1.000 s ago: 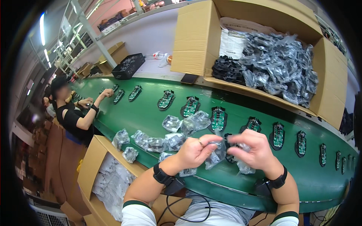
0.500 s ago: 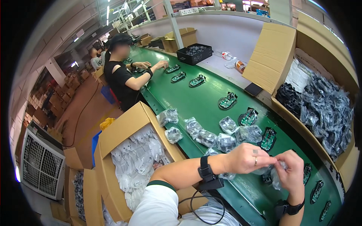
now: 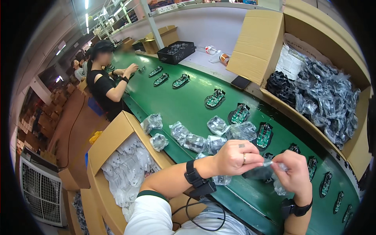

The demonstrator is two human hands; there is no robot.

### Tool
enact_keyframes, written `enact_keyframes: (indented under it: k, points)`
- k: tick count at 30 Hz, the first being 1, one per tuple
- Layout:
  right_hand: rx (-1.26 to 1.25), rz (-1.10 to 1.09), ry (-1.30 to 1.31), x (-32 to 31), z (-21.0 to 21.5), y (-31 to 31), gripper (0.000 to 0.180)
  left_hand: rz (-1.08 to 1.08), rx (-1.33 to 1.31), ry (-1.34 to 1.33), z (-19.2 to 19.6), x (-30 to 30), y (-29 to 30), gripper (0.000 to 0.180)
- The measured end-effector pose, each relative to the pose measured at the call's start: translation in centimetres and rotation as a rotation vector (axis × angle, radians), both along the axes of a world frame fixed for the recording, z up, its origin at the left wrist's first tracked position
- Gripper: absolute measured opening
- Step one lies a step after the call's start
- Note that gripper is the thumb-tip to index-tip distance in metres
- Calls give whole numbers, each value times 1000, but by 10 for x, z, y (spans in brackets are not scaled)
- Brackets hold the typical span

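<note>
**Head view: both hands pinch a clear plastic bag over the green belt**

Head camera looks down on the left hand (image 3: 235,156), fingers curled together and closed on the near left end of a small clear plastic bag (image 3: 270,169). A ring sits on one finger and a black wristband (image 3: 193,174) wraps the forearm, with a cable trailing from it. The right hand (image 3: 294,172) meets it from the right, thumb and fingertips pinched on the same bag, which holds a dark part and hangs just above the near edge of the green conveyor belt (image 3: 184,102). A black watch (image 3: 296,208) circles the right wrist.

Just to the left of the hands and a little farther out, a cluster of filled clear bags (image 3: 196,137) lies on the belt. Farther along the belt, green circuit boards in black shells (image 3: 239,114) lie in a spaced row that runs from far left to near right.

At the near left, an open cardboard box (image 3: 113,137) touches the belt edge and holds white bagged items. At the far right, a large cardboard box (image 3: 313,51) tilts toward the belt, filled with dark parts in shiny bags. A black tray (image 3: 176,52) stands at the far side. A person in a black top (image 3: 102,84) works at the belt on the far left.
</note>
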State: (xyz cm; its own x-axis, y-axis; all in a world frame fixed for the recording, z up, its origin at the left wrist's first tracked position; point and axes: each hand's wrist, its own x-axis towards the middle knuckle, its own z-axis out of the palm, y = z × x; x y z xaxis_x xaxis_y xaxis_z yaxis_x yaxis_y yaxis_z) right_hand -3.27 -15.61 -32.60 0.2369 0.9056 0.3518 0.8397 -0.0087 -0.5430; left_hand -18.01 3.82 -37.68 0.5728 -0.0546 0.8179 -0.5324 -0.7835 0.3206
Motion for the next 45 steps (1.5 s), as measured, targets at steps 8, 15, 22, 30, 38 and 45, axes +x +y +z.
enact_keyframes:
  k: [8, 15, 22, 30, 38, 45]
  points:
    - [222, -96, 73, 0, -1, -3, 16, 274, -103, 146, -11, 2, 21, 41]
    - [415, -69, 187, 1, -6, -3, 29, 502, 327, 732, -41, -9, 57, 55]
    - [236, 34, 435, 2, -9, -16, 4, 624, 215, 689, -42, 4, 56, 24]
    - [135, -23, -17, -22, -20, 7, 73, -164, -508, 314, -11, 3, 11, 18]
    - [15, -122, 220, -22, -16, 0, 23, -147, -432, 290, -9, -2, 5, 14]
    - [185, -217, 615, -11, -13, -1, 25, -160, -519, 386, -2, 2, 6, 12]
